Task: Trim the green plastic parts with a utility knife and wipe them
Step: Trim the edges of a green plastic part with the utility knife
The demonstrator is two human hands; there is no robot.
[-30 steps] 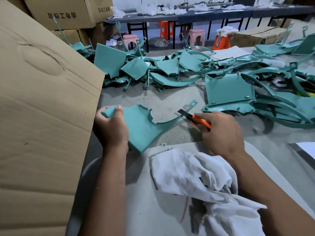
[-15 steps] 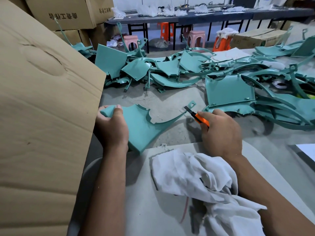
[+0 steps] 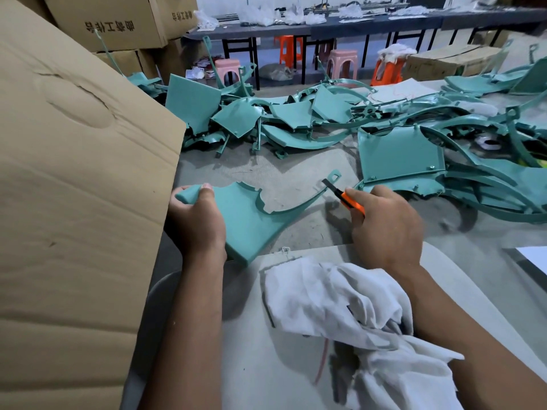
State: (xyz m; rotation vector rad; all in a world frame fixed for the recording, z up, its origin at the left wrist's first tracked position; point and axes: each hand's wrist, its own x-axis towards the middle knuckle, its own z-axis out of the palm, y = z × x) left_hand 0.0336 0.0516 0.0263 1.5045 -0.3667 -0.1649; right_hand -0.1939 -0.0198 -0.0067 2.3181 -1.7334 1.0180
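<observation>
My left hand grips a green plastic part by its left corner, holding it flat above the grey floor. The part narrows into a thin curved arm that ends in a small loop at the upper right. My right hand is closed around an orange utility knife. The knife's black tip touches the thin arm just below the loop. A crumpled white cloth lies on my lap, under my right forearm.
A large cardboard sheet stands at the left. A heap of green plastic parts spreads across the floor ahead and to the right. Cardboard boxes, long tables and plastic stools line the back.
My right hand has slid the knife up and to the right along the thin arm, toward the loop. My left hand keeps the part almost still.
</observation>
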